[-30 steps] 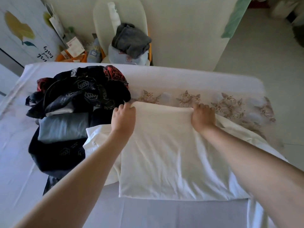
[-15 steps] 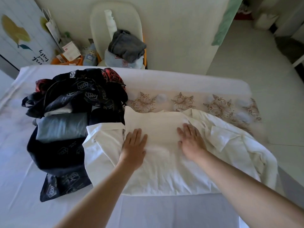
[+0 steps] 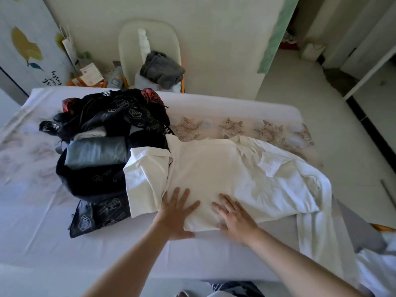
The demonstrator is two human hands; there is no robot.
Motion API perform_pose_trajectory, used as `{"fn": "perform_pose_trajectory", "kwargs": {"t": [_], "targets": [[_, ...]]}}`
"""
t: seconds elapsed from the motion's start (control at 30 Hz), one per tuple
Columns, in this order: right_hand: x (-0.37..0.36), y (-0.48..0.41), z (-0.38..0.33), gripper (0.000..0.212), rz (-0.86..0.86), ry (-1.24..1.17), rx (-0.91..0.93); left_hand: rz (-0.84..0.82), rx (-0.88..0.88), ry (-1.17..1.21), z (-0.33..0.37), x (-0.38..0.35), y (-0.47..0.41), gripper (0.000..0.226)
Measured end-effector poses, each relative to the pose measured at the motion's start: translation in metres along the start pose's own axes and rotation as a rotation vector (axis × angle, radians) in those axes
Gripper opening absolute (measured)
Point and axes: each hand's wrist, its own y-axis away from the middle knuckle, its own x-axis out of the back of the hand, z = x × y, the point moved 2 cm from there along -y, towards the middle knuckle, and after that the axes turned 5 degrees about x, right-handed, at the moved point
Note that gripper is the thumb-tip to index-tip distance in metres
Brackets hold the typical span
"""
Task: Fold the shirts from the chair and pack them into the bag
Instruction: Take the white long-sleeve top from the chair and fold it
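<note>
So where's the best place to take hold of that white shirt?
Probably the shirt's near edge, pinched at both corners from the person's side: it lies flat and straight there, with the left hand and right hand resting on it.

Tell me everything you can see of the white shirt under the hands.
The white shirt is cream-white, thin and cotton-like. It lies flat on the bed, its middle folded into a smooth panel. One short sleeve spreads left and overlaps the black bag. Its right side is crumpled and trails off the bed's edge. The left hand and right hand press flat on its near edge, fingers straight.
</note>
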Motion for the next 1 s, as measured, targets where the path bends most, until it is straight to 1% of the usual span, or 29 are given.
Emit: {"fn": "perform_pose_trajectory", "kwargs": {"t": [0.07,0.17,0.23,0.27,0.33,0.37,0.43,0.5,0.53,0.6,0.7,0.77,0.83,0.87,0.9,0.93,0.97,1.0], "targets": [[0.003,0.021,0.006,0.062,0.035,-0.036,-0.042,0.038,0.025,0.043,0.006,0.007,0.000,0.092],[0.009,0.063,0.029,0.052,0.148,-0.125,-0.186,0.106,-0.029,0.104,0.028,0.023,-0.002,0.069],[0.012,0.093,0.054,0.050,0.225,-0.168,-0.335,0.159,-0.091,0.151,0.051,0.036,-0.008,0.065],[0.014,0.107,0.068,0.048,0.255,-0.169,-0.419,0.165,-0.113,0.182,0.065,0.042,-0.011,0.060],[0.017,0.134,0.095,0.041,0.282,-0.174,-0.611,0.145,-0.147,0.286,0.097,0.052,-0.020,0.045],[0.018,0.145,0.107,0.038,0.285,-0.186,-0.707,0.141,-0.161,0.334,0.112,0.058,-0.026,0.042],[0.018,0.160,0.128,0.039,0.277,-0.215,-0.856,0.130,-0.187,0.389,0.142,0.070,-0.038,0.041],[0.013,0.166,0.148,0.048,0.255,-0.265,-0.943,0.106,-0.228,0.385,0.172,0.078,-0.052,0.041],[0.012,0.167,0.157,0.051,0.249,-0.293,-0.963,0.092,-0.245,0.378,0.187,0.080,-0.059,0.041],[0.009,0.167,0.177,0.050,0.268,-0.324,-0.938,0.077,-0.269,0.368,0.217,0.084,-0.076,0.043],[0.010,0.160,0.204,0.051,0.393,-0.400,-0.835,0.047,-0.256,0.318,0.256,0.086,-0.098,0.050],[0.016,0.151,0.219,0.043,0.467,-0.487,-0.804,0.053,-0.222,0.289,0.276,0.086,-0.112,0.053],[0.022,0.142,0.234,0.022,0.469,-0.508,-0.750,0.109,-0.179,0.291,0.289,0.085,-0.123,0.054],[0.024,0.140,0.241,0.023,0.464,-0.522,-0.733,0.140,-0.160,0.288,0.292,0.083,-0.128,0.058],[0.025,0.140,0.249,0.028,0.473,-0.527,-0.720,0.152,-0.142,0.282,0.294,0.081,-0.131,0.063],[0.026,0.142,0.258,0.031,0.473,-0.501,-0.715,0.141,-0.126,0.275,0.294,0.078,-0.135,0.067],[0.025,0.144,0.267,0.030,0.452,-0.448,-0.704,0.118,-0.114,0.266,0.292,0.073,-0.137,0.070],[0.025,0.146,0.275,0.026,0.390,-0.380,-0.679,0.091,-0.109,0.255,0.289,0.069,-0.140,0.071]]}}
